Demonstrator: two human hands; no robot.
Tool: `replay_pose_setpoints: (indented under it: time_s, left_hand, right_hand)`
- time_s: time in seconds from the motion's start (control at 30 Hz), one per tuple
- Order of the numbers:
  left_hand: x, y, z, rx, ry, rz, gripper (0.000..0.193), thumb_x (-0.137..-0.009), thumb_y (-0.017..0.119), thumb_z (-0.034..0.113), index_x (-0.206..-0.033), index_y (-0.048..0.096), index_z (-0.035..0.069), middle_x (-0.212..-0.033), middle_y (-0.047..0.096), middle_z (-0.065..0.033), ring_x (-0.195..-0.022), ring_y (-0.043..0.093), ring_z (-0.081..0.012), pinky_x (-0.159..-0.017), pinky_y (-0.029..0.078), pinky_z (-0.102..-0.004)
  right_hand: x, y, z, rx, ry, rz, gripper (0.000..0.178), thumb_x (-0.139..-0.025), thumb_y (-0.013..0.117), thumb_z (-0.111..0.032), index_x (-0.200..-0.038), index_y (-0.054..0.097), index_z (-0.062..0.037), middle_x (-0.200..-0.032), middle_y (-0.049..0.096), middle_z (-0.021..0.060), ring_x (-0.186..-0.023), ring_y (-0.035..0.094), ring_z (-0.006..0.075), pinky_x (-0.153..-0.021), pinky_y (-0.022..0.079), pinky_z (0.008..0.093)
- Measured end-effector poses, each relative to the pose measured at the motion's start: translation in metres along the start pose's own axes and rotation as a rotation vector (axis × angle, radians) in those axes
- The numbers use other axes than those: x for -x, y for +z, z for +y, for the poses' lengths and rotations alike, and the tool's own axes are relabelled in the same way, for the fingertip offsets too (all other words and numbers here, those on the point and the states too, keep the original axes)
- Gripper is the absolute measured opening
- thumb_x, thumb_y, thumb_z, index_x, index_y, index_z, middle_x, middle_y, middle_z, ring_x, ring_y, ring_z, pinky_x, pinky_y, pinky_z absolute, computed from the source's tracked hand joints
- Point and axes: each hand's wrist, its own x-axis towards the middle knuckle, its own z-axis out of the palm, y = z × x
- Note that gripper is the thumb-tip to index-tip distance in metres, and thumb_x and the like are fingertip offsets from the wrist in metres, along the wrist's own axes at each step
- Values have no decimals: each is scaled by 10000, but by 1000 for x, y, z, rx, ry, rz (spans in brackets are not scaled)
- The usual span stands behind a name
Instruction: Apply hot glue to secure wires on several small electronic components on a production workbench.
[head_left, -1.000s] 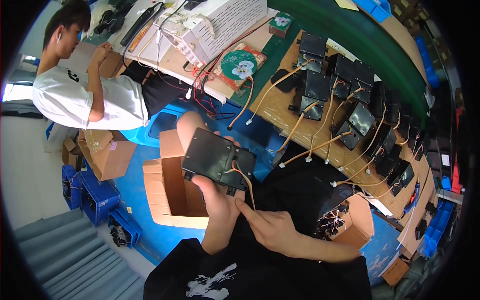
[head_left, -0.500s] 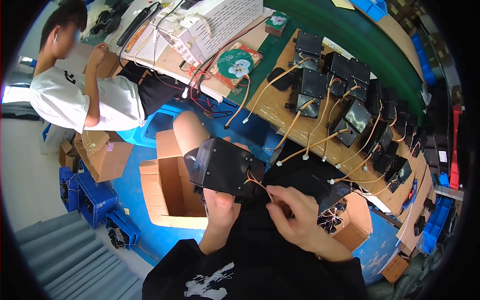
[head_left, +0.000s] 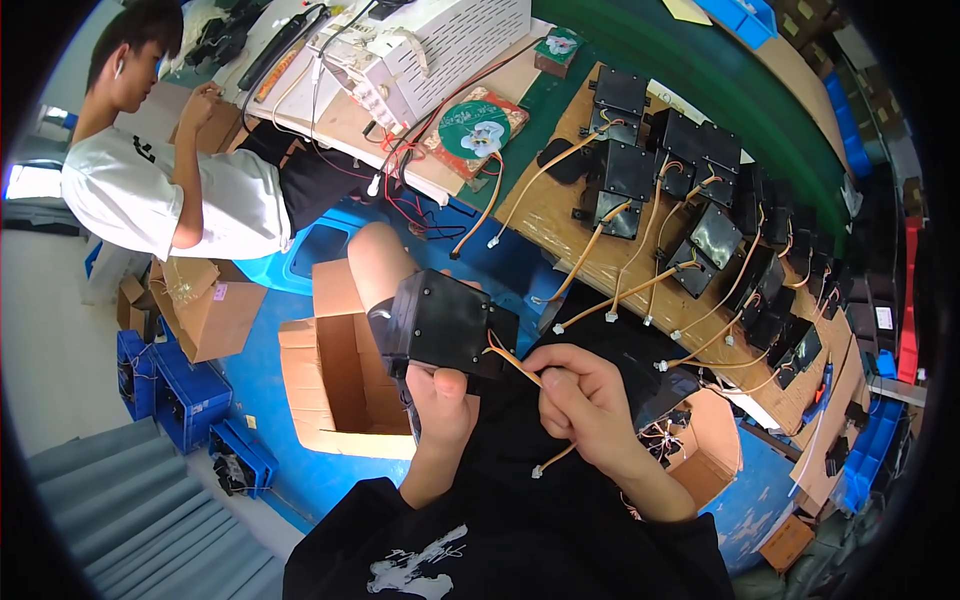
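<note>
In front of my body, my left hand [head_left: 441, 410] grips a black box [head_left: 448, 325] from below, its thumb pressed along the near edge. Small screws dot the top face of the box. An orange-and-white wire lead [head_left: 512, 365] leaves the box on its right side. My right hand [head_left: 583, 400] has that lead pinched between thumb and fingers, pulled out taut toward the lower right. Below the hand the lead's free end hangs down with a white plug [head_left: 538, 471]. Fingers of my left hand behind the box are mostly hidden.
Several similar black boxes [head_left: 620, 165] with leads stand on a cardboard-covered table [head_left: 545, 205] at the right. An open carton [head_left: 300, 380] sits on the floor at left, another [head_left: 725, 440] at right. A seated co-worker [head_left: 180, 195] is beside a white instrument [head_left: 430, 60].
My right hand has slid slightly along the lead, its fingers curled more tightly. The plug end now shows below it. The box has tilted a little in my left hand.
</note>
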Motion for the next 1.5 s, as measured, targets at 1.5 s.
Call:
replay_pose_setpoints:
  time_s: [1.5]
  left_hand:
    - [-3, -20, -30, -155, 111, 95, 784, -854, 666, 634, -1275, 465, 5, -1126, 616, -77, -986, 622, -139, -833, 500, -247]
  right_hand:
    - [-19, 3, 36, 1163, -767, 155, 328, -894, 583, 40, -1221, 614, 43, -743, 619, 52, -528, 450, 105, -481, 372, 220]
